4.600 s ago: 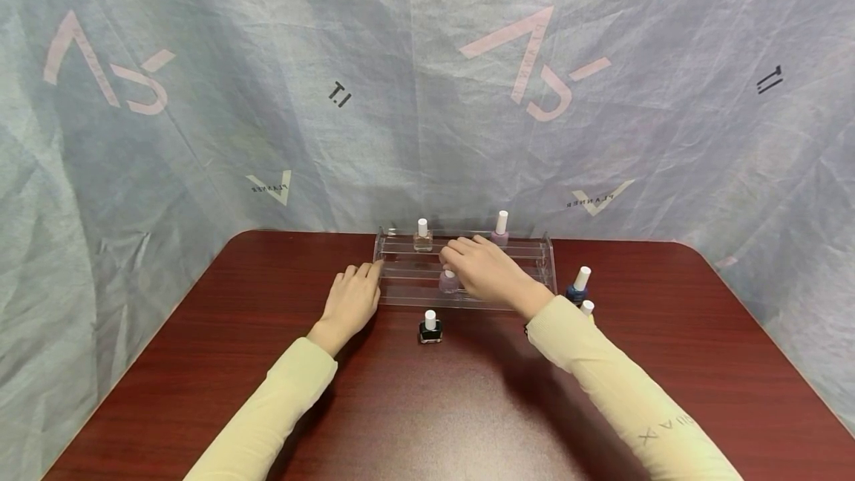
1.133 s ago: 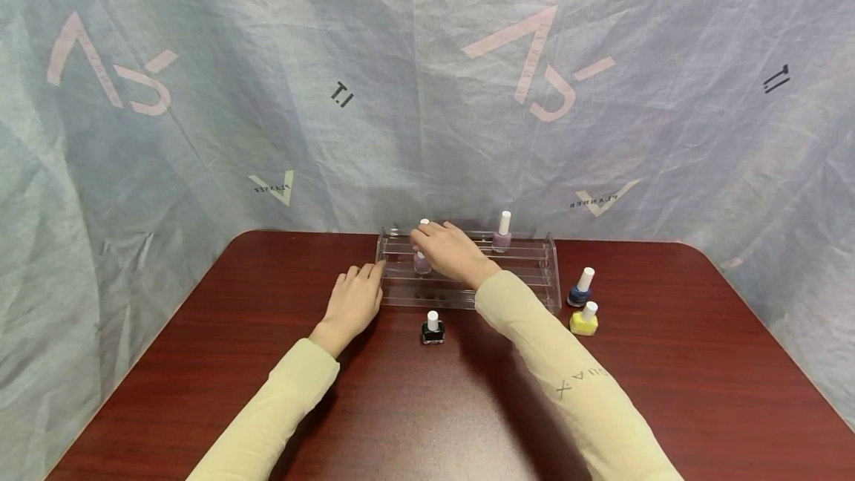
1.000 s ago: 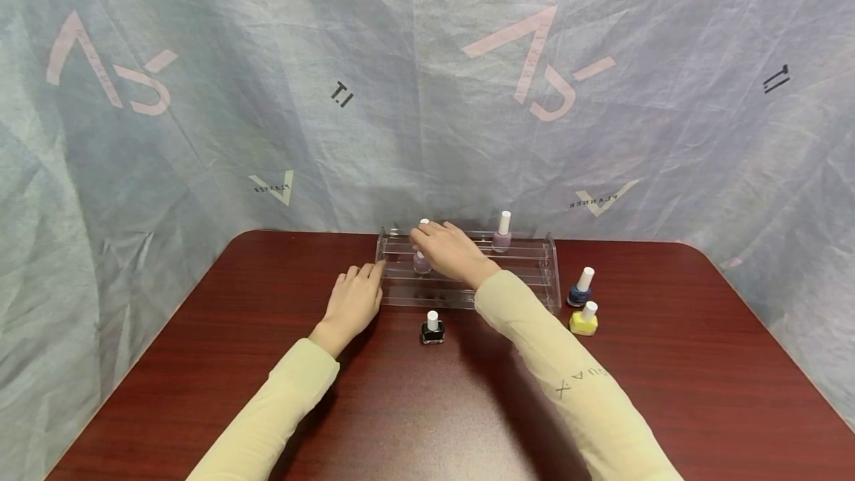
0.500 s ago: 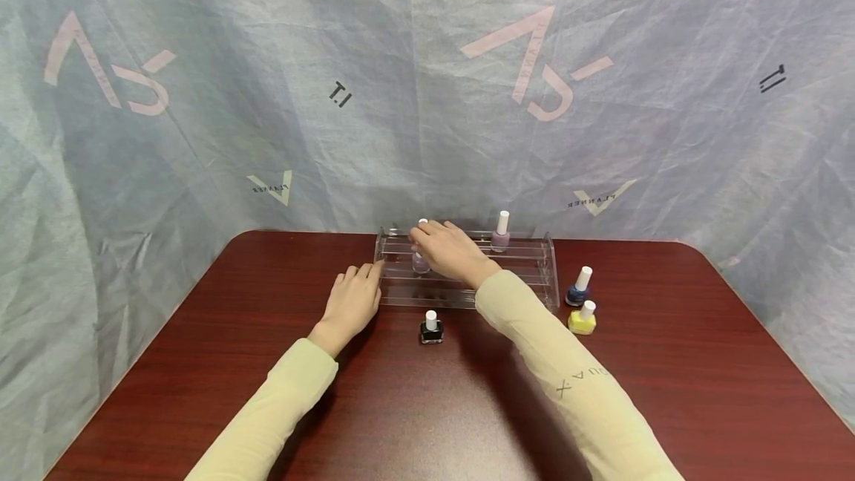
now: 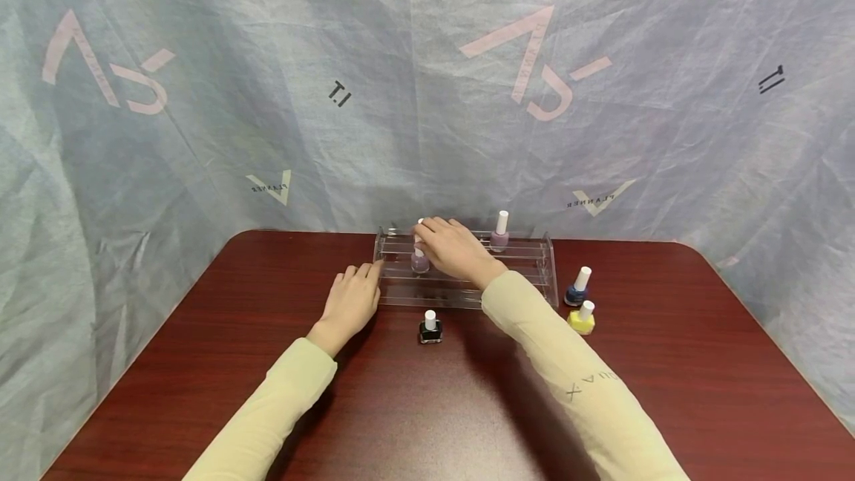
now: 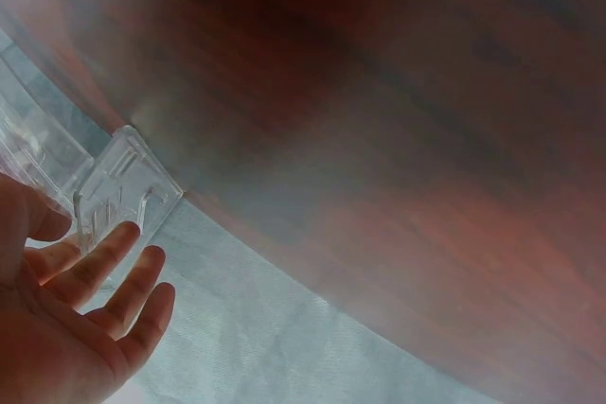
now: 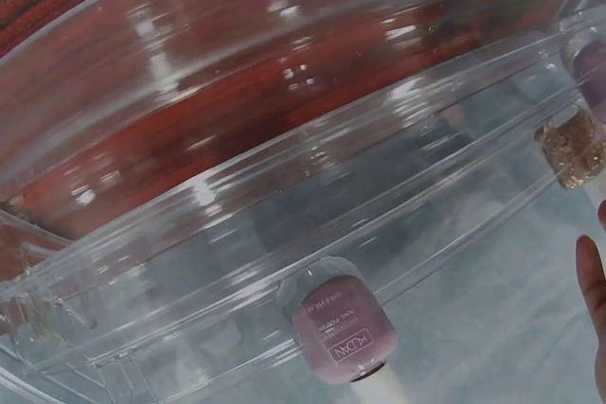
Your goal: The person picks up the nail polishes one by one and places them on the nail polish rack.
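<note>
A clear tiered rack (image 5: 467,295) stands at the back of the table. My left hand (image 5: 352,295) rests at its left end; in the left wrist view the fingers (image 6: 142,276) are spread and loosely bent beside the clear end panel (image 6: 128,186). My right hand (image 5: 454,249) is over the rack, fingertips right at the white cap of a lilac nail polish bottle (image 5: 419,263) upright on a middle tier. Behind it, a gold-glitter nail polish bottle (image 7: 571,147) is mostly hidden by my hand in the head view. Another lilac nail polish bottle (image 5: 499,237) stands on the top tier at right.
A black nail polish bottle (image 5: 430,329) stands on the table in front of the rack. To the rack's right are a blue nail polish bottle (image 5: 577,294) and a yellow one (image 5: 581,322). A grey cloth (image 5: 401,95) hangs behind the table (image 5: 414,407).
The lilac bottle went from the lower front of the rack to the middle tier at left. My right hand has just shifted slightly right, uncovering its cap. My left hand has stayed put.
</note>
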`<state>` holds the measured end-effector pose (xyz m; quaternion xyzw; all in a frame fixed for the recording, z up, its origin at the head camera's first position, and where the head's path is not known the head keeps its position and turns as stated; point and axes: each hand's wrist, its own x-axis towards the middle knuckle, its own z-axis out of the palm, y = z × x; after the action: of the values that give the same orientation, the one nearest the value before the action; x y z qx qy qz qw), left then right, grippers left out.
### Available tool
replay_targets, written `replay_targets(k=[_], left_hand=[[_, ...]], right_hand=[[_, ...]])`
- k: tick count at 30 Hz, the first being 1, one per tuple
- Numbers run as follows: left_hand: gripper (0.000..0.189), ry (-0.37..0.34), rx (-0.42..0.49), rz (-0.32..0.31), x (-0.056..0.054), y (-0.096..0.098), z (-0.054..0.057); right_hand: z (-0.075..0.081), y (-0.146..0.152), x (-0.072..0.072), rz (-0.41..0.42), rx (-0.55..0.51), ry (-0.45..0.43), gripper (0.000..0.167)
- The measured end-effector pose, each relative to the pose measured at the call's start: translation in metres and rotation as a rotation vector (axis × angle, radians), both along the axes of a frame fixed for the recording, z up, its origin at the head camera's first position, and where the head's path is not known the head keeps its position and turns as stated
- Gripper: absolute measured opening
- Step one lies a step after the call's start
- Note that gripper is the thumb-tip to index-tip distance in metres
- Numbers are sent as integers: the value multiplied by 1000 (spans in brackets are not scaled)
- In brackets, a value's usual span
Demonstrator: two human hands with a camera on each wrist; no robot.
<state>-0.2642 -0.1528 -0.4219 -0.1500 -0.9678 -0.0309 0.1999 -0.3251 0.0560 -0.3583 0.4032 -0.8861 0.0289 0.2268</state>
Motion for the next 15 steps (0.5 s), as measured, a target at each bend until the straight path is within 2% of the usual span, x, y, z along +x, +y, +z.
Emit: replay_targets(k=[15], left_hand=[[44, -21, -5, 7, -2, 0, -2]], right_hand=[[9, 5, 8, 53, -47, 62, 25]])
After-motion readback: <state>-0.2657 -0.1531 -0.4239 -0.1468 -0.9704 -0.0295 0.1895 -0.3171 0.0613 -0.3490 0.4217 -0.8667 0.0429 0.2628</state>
